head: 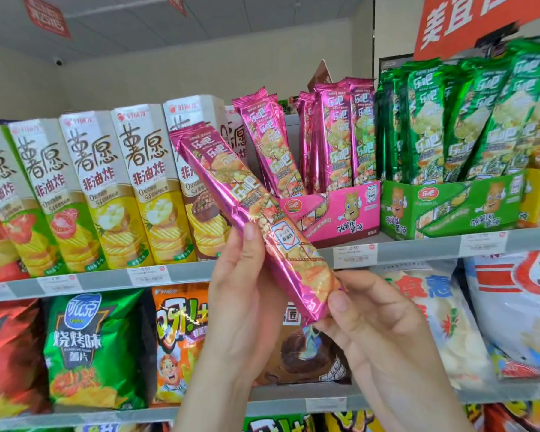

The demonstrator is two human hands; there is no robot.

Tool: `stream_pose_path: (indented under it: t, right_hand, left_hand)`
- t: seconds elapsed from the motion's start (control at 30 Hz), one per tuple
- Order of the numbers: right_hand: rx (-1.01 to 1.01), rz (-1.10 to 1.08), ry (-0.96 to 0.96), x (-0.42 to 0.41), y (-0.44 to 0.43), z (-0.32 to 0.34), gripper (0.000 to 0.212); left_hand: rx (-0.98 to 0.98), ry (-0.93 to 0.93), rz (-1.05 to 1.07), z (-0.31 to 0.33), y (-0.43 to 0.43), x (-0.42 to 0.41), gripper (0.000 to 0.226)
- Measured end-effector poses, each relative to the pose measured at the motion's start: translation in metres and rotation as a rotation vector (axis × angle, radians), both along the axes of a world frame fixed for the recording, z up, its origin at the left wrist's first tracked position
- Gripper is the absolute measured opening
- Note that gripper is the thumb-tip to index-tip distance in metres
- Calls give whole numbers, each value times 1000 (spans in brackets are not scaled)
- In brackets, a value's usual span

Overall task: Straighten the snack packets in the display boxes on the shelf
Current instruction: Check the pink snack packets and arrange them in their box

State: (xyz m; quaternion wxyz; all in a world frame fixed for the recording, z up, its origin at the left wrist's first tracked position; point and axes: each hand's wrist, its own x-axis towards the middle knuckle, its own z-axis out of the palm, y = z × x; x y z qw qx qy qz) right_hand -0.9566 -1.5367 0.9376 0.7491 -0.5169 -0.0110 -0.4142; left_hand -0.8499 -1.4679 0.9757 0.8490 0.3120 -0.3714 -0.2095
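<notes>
Grey shop shelves (106,278) span the view, with price tags (148,275) on their rails. At 9 o'clock stand six tall chip boxes (106,188). At 2 o'clock sit one pink display box (334,210) and one green display box (449,207), both holding leaning packets (334,141). At centre is one tilted pink packet (262,219): the left hand (240,275) grips its middle and the right hand (374,322) pinches its lower end.

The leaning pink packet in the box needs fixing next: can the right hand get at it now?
Probably not yet: the right hand pinches the lower end of the held pink packets, so it is occupied. Otherwise the way to the leaning packet in the pink box looks free.
</notes>
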Motion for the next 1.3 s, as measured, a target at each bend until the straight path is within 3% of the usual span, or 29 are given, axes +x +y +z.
stream_pose_path:
  t: [0.13, 0.33, 0.47, 0.57, 0.67, 0.73, 0.8, 0.9, 0.97, 1.07, 1.23, 1.3]
  right_hand:
    - [-65, -179, -1, 1, 0, -2, 54]
    - [-66, -293, -68, 1, 11, 3, 43]
    - [-111, -387, -155, 4, 13, 1, 32]
    - [-288, -523, -189, 9, 14, -2, 28]
    - [-531, -639, -103, 3, 8, -3, 18]
    - [-630, -628, -17, -3, 2, 1, 16]
    - [-565, -507, 34, -5, 1, 6, 22]
    - [-416, -355, 41, -2, 2, 11, 41]
    - [-421, -354, 34, 1, 2, 13, 38]
    - [-391, -394, 2, 3, -4, 13, 24]
    - [-348, -360, -14, 4, -10, 12, 25]
    - [-360, -358, -13, 4, -8, 12, 27]
  left_hand:
    - [64, -122, -57, -4, -4, -7, 41]
    - [52, -317, 259, -6, -2, -15, 35]
    - [42, -380, 270, -6, -1, -19, 32]
    - [91, -430, 228, -10, 1, -23, 34]
    - [145, -432, 261, -14, 5, -22, 32]
    - [182, -467, 340, -14, 8, -19, 37]
    - [220, -566, 426, -15, 10, -18, 47]
    - [277, -847, 586, -22, 6, -21, 58]
    - [316, -1002, 709, -31, 4, -24, 61]
    - [285, -925, 626, -37, 9, -28, 59]
    - [242, -432, 385, -45, 8, -29, 50]
    - [247, -373, 373, -47, 8, -28, 46]
